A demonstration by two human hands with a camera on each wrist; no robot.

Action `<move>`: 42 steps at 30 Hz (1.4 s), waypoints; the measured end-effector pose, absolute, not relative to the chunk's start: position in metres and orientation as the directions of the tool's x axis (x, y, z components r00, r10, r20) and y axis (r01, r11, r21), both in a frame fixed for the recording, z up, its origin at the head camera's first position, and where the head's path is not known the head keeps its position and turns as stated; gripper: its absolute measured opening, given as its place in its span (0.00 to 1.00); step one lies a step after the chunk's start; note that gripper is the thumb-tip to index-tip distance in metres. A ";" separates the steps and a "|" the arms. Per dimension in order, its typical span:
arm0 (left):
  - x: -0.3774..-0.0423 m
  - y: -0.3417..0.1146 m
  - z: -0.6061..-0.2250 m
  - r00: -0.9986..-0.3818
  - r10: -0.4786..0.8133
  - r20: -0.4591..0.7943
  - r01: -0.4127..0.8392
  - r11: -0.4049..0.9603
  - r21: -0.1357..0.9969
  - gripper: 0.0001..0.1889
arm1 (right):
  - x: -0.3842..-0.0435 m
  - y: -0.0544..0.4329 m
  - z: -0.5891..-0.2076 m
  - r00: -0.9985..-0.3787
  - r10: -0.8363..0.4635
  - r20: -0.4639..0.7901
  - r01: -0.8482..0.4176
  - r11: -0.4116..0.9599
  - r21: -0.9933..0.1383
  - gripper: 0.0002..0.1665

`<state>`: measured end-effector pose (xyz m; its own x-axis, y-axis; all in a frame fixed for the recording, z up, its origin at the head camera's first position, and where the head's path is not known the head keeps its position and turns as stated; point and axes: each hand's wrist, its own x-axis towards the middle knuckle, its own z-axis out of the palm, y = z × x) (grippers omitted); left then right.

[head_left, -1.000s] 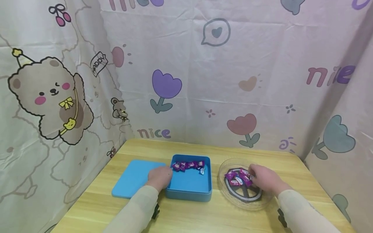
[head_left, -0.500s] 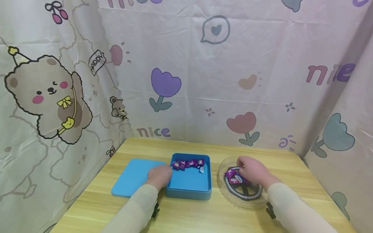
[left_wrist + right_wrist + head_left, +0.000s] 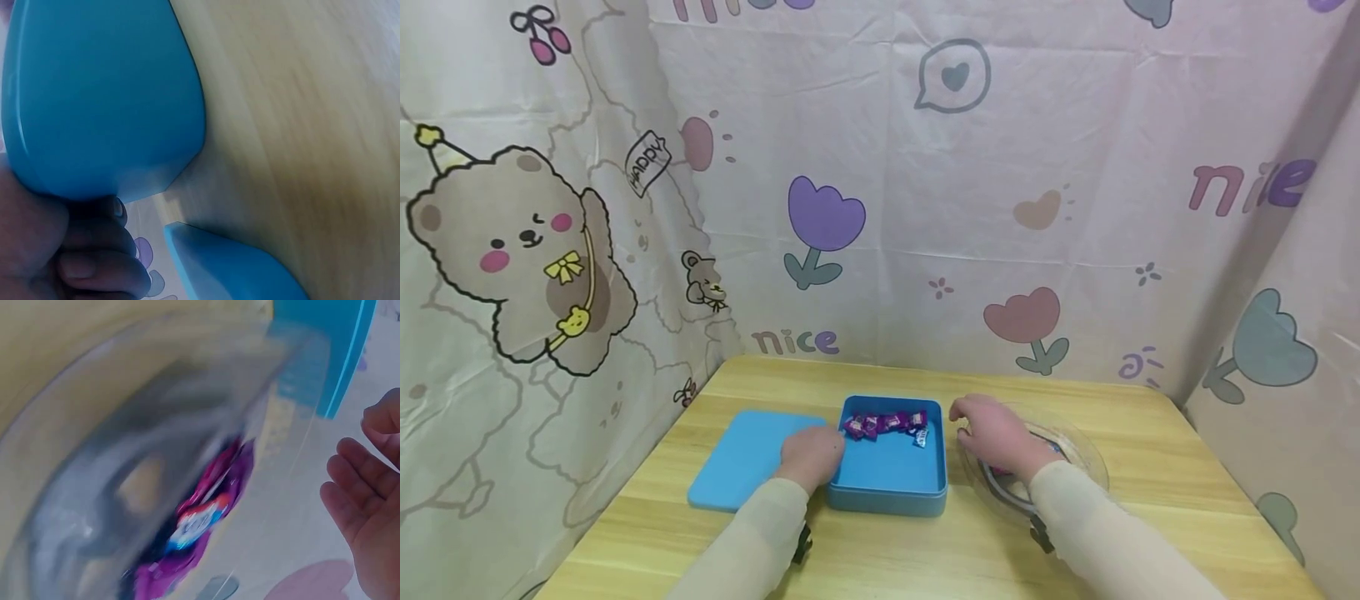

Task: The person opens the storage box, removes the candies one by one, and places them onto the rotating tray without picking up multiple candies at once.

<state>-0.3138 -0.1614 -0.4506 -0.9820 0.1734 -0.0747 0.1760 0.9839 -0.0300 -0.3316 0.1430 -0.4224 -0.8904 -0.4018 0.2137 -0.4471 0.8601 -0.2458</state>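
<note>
My left hand [image 3: 812,455] grips the left wall of a blue open box [image 3: 887,502]; the left wrist view shows curled fingers [image 3: 103,272] beneath the box's side [image 3: 106,100]. A row of purple wrapped candies [image 3: 891,423] lies along the back inside the box, with a white-and-blue one [image 3: 921,437] by its right end. Between the box and a clear round dish [image 3: 1093,467], my right hand [image 3: 1000,435] hovers over the dish's left part, fingers bent. Whether it pinches anything is hidden. More wrapped candies [image 3: 200,519] lie in the dish, mostly covered by that hand in the head view.
Left of the box lies its flat blue lid [image 3: 741,458], partly behind my left hand. Everything stands on a wooden table [image 3: 880,558]. A printed curtain [image 3: 895,208] closes off the back and both sides.
My right hand has moved left across the dish, from its candies toward the box's right wall. The left hand keeps its hold on the box, and the candies inside the box have not moved.
</note>
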 end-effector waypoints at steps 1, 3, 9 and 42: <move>-0.313 -0.161 -0.450 -0.982 0.171 -0.075 0.174 0.984 -0.029 0.10 | -0.332 0.138 -0.422 -0.890 -0.404 0.209 -0.448 0.860 -0.245 0.12; -0.313 -0.162 -0.450 -0.982 0.170 -0.079 0.172 0.985 -0.025 0.10 | -0.333 0.128 -0.421 -0.888 -0.412 0.205 -0.455 0.856 -0.247 0.14; -0.312 -0.163 -0.447 -0.983 0.164 -0.076 0.165 0.986 -0.009 0.10 | -0.338 0.096 -0.418 -0.881 -0.437 0.181 -0.470 0.852 -0.232 0.17; -0.313 -0.161 -0.452 -0.984 0.160 -0.081 0.162 0.987 -0.014 0.09 | -0.333 0.044 -0.449 -0.862 -0.504 0.060 -0.483 0.851 0.206 0.12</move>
